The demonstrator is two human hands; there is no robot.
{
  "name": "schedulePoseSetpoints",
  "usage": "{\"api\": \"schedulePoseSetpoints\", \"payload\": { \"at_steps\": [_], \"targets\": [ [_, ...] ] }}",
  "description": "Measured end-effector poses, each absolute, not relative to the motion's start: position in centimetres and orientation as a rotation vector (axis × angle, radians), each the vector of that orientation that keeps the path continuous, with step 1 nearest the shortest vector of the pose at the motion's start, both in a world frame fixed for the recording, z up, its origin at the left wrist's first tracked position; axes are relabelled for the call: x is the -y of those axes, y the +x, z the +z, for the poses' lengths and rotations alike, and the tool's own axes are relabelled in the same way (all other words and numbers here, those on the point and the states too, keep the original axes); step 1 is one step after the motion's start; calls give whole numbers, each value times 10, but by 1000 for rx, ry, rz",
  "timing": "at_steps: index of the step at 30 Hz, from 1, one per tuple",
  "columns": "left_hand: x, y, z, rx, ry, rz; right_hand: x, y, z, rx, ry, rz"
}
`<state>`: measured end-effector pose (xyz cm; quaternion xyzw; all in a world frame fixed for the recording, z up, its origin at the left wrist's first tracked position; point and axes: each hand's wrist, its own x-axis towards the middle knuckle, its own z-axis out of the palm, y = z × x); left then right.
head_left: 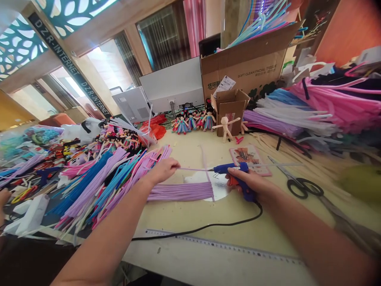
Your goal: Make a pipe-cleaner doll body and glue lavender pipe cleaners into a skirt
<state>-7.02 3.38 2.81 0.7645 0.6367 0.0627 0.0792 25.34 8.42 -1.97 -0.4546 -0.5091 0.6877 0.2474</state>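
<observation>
My left hand pinches a single lilac pipe cleaner that stretches right towards a crossing upright lilac stem. In my right hand is a blue glue gun, its nozzle pointing left at the spot where the two stems meet. A clear glue stick sticks out of its back. Below the pinched stem lies a flat row of lilac pipe cleaners, their right ends against the upright stem. Part of a shiny silvery sheet shows beneath them.
Scissors lie right of my right hand. A ruler and the black cord run along the front. Pipe cleaner bundles fill the left; small dolls and cardboard boxes stand behind. Another person's hand shows at far left.
</observation>
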Motion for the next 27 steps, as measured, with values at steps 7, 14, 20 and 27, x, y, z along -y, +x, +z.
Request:
{"api": "schedulePoseSetpoints", "payload": {
  "at_steps": [7, 14, 20, 27],
  "targets": [
    [-31, -45, 5, -1792, 2198, 128, -82, 253, -13, 1446, -1293, 1846],
    [-46, -2, -12, -1681, 2254, 302, -77, 252, -8, 1645, -1379, 1700],
    [-49, 1, -28, -1696, 2182, 443, -75, 249, -4, 1731, -1504, 1630],
    [-45, -1, -29, -1622, 2182, 518, -75, 246, -1, 1733, -1649, 1571]
  ]
}}
